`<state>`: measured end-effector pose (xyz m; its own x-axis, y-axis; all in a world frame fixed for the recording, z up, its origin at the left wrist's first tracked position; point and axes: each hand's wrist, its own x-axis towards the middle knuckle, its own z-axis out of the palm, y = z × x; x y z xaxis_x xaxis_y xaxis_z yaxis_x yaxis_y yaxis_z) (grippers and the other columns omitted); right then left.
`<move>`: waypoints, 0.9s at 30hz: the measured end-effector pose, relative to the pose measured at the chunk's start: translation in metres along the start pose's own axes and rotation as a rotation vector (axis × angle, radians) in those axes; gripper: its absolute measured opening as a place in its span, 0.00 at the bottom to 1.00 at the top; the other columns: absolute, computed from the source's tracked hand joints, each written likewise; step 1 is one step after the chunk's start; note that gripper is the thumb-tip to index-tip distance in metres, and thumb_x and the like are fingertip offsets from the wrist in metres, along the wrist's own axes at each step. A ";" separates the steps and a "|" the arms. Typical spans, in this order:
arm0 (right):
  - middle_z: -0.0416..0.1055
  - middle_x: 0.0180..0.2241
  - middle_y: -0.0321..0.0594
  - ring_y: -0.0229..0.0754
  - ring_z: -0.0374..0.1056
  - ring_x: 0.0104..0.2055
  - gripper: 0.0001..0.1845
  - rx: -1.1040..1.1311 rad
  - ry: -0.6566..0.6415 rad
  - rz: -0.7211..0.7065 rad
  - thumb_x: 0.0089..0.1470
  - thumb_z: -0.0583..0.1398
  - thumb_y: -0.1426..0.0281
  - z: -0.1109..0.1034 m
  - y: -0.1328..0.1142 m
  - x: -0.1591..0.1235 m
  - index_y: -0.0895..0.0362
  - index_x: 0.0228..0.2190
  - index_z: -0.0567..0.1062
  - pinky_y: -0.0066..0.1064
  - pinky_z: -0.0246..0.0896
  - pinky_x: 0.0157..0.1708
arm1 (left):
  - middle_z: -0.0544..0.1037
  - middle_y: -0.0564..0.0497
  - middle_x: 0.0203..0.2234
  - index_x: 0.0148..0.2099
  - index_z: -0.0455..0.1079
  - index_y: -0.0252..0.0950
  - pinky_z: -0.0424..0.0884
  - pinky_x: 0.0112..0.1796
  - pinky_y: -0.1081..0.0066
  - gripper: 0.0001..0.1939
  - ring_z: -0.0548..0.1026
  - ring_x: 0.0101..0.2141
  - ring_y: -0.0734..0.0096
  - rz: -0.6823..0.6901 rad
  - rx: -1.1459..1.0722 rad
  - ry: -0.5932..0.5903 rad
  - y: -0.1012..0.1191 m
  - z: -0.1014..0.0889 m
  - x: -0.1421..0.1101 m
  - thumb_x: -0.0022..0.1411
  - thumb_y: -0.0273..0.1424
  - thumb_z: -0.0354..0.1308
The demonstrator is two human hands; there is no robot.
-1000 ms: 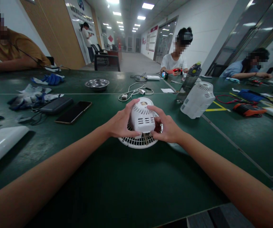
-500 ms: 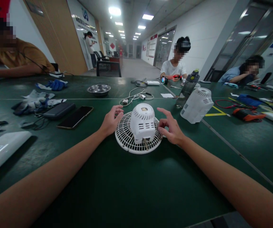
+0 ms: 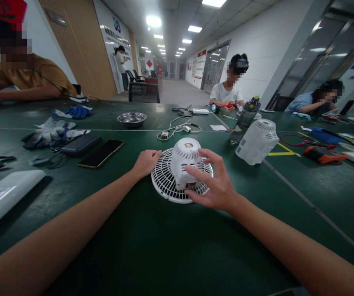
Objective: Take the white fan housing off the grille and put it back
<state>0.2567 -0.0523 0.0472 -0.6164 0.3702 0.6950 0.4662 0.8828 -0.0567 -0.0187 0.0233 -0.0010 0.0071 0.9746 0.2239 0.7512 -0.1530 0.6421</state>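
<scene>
A white fan motor housing with slotted vents stands upright on a round white fan grille, which lies flat on the green table. My left hand is curled at the left rim of the grille, its fingers closed there; the fingertips are partly hidden. On the other side, my right hand spreads its fingers in front of the housing, with the thumb low near its base and the index finger across its vents. Whether these fingers touch the housing I cannot tell.
To the right stand a second white housing and a water bottle. A white cable and a metal bowl lie beyond the grille. A phone, dark case and gloves are left. Other people sit around the table.
My right hand has moved left and over the grille, to the front of the housing. My left hand has lowered and closed at the grille's left rim.
</scene>
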 end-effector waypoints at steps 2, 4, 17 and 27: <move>0.41 0.66 0.39 0.66 0.49 0.65 0.39 -0.072 -0.077 0.008 0.53 0.65 0.62 0.003 -0.006 0.002 0.33 0.61 0.57 0.63 0.59 0.57 | 0.76 0.50 0.24 0.28 0.71 0.37 0.59 0.29 0.67 0.24 0.71 0.27 0.64 0.000 -0.001 0.001 0.000 0.000 0.001 0.67 0.45 0.43; 0.39 0.67 0.40 0.67 0.48 0.66 0.34 -0.120 -0.093 0.014 0.54 0.64 0.62 0.007 -0.007 0.002 0.37 0.60 0.61 0.64 0.55 0.59 | 0.76 0.50 0.25 0.28 0.70 0.38 0.59 0.30 0.67 0.24 0.71 0.28 0.64 -0.001 0.002 0.001 0.000 0.000 0.001 0.67 0.45 0.44; 0.54 0.59 0.47 0.58 0.58 0.60 0.22 0.040 0.102 0.325 0.53 0.63 0.65 0.010 0.033 -0.003 0.49 0.48 0.64 0.57 0.66 0.53 | 0.70 0.53 0.19 0.23 0.63 0.39 0.57 0.29 0.67 0.26 0.67 0.24 0.66 -0.016 -0.091 0.000 0.003 -0.003 -0.003 0.68 0.47 0.41; 0.71 0.50 0.46 0.56 0.72 0.49 0.49 0.371 -0.040 0.728 0.44 0.70 0.55 0.017 0.070 -0.016 0.47 0.59 0.50 0.57 0.67 0.53 | 0.71 0.52 0.20 0.24 0.67 0.37 0.56 0.29 0.67 0.27 0.68 0.24 0.67 0.027 0.026 -0.026 -0.004 0.003 0.001 0.68 0.47 0.42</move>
<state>0.2882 0.0089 0.0197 -0.2655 0.8918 0.3664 0.5230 0.4525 -0.7223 -0.0199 0.0257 -0.0051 0.0443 0.9742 0.2213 0.7671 -0.1751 0.6172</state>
